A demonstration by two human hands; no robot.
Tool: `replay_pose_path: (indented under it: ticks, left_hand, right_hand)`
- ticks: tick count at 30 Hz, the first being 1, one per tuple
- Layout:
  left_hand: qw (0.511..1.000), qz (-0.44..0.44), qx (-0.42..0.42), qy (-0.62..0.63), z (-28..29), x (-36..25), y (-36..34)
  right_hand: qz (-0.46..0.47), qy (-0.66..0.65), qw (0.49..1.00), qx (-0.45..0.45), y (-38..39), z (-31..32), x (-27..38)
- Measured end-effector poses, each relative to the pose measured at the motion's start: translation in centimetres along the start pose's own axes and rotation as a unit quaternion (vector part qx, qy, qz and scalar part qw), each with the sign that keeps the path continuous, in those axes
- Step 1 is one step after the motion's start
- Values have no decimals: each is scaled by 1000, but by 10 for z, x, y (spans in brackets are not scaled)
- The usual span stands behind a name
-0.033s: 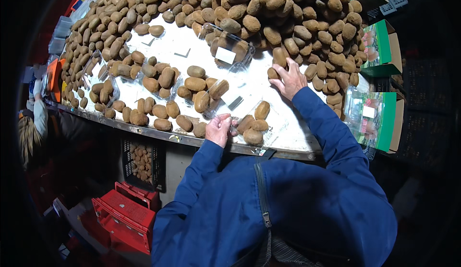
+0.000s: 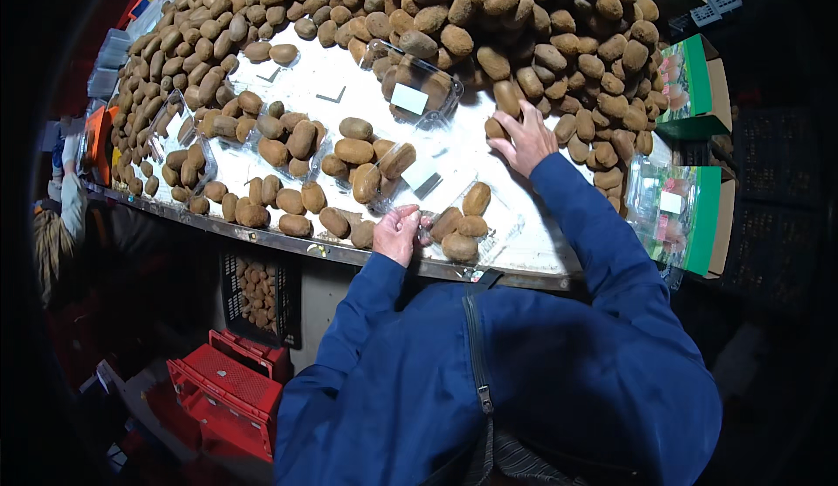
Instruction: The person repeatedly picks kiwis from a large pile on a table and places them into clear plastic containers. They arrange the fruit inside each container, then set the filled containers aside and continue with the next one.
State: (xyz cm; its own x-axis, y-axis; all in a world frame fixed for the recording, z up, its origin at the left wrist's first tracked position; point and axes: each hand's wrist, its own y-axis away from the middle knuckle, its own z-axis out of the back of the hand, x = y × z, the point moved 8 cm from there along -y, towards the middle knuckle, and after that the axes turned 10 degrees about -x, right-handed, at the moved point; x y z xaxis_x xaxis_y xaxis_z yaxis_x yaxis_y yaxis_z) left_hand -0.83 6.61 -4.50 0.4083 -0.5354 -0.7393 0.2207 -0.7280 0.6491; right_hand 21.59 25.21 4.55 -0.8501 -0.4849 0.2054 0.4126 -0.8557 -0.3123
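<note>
My left hand is closed, pinching the near left edge of a clear plastic clamshell box at the table's front edge. Several brown kiwis lie in that box, grouped toward its left side. Farther right, at the foot of the big pile, my right hand curls its fingers round a kiwi. A second kiwi touches its fingertips. Left of the right hand lies a lidded clamshell of kiwis with a white label. Another clear lid with a pale label stands between my hands.
A large kiwi heap covers the far side of the table. More filled clamshells and loose kiwis lie to the left. Green cartons stand at the right edge. Red crates and a black crate of kiwis sit below.
My right hand and its kiwi have shifted very slightly away from me. The pale label on the lid between my hands now shows more fully. My left hand keeps its place.
</note>
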Motion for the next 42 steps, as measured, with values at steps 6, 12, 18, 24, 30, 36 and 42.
replay_pose_path:
  ticks: [6, 12, 18, 24, 30, 36, 42]
  left_hand:
    - [1000, -12, 20, -1, -2, -4, 1]
    - [999, -7, 29, -15, 0, 0, -1]
    - [998, -28, 49, 1, -4, 0, -5]
    - [999, -12, 52, 11, -9, 2, -8]
    - [999, -2, 49, 16, -9, 7, -11]
    - [999, -13, 37, -12, -9, 5, -13]
    - [998, -42, 29, -27, -10, 2, -18]
  right_hand:
    - [-33, 54, 998, -10, -12, -24, 2]
    - [-55, -17, 998, -12, -2, 11, -4]
    - [109, -137, 984, 13, 60, 71, 52]
    - [59, -221, 965, 126, 104, 71, 71]
    - [63, -192, 969, 140, 113, 72, 66]
    - [44, -269, 961, 52, 105, 85, 45]
    - [-48, -236, 969, -60, 104, 71, 28]
